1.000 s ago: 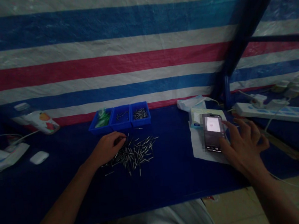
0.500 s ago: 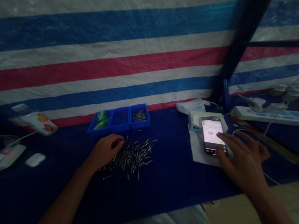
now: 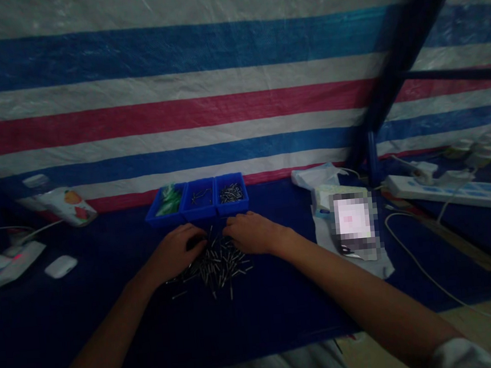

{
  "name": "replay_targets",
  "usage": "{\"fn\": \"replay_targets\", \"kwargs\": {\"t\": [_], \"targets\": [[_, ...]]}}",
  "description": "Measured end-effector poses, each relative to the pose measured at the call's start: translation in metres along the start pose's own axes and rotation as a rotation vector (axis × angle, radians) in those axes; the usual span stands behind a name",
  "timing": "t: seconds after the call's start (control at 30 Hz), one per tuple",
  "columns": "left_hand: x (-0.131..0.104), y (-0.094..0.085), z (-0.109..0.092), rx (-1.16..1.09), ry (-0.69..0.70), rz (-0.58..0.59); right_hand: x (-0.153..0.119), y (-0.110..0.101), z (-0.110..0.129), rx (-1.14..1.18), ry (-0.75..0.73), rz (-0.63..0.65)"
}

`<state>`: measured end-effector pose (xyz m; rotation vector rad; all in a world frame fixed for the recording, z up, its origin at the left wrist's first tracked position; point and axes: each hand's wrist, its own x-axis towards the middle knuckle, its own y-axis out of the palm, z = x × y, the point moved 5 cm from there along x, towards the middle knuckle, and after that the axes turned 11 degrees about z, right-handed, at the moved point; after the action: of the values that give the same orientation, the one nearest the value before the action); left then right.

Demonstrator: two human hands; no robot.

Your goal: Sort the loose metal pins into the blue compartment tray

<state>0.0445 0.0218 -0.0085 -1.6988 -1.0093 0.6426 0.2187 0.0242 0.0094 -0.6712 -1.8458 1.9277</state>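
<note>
A loose pile of thin metal pins lies on the dark blue table. My left hand rests at the pile's left edge, fingers curled; whatever may be between them is hidden. At the upper right edge of the pile is my right hand, its fingers bent down and their tips hard to see. Just behind the hands stand three joined blue bins: the left bin holds green items, the middle bin a few thin pieces, the right bin many short metal pieces.
A phone with a lit, blurred screen lies on papers and packets at the right. Beyond it are a white power strip and a looping cable. A bottle, a white case and another power strip sit at the left.
My right hand has left the phone and moved left to the pile of metal pins. My left hand has stayed at the pile's left side.
</note>
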Motion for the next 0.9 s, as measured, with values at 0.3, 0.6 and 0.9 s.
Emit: {"fn": "replay_targets", "kwargs": {"t": [0.3,0.6,0.9], "targets": [[0.001,0.001,-0.001,-0.019,-0.008,0.013,-0.002,0.013,-0.007,-0.008,0.027,-0.067],[0.002,0.001,0.000,-0.034,-0.024,0.032,0.001,0.011,-0.007,0.070,0.049,-0.052],[0.004,0.002,-0.006,0.004,0.021,0.009,0.007,0.012,-0.006,0.157,0.030,0.002]]}}
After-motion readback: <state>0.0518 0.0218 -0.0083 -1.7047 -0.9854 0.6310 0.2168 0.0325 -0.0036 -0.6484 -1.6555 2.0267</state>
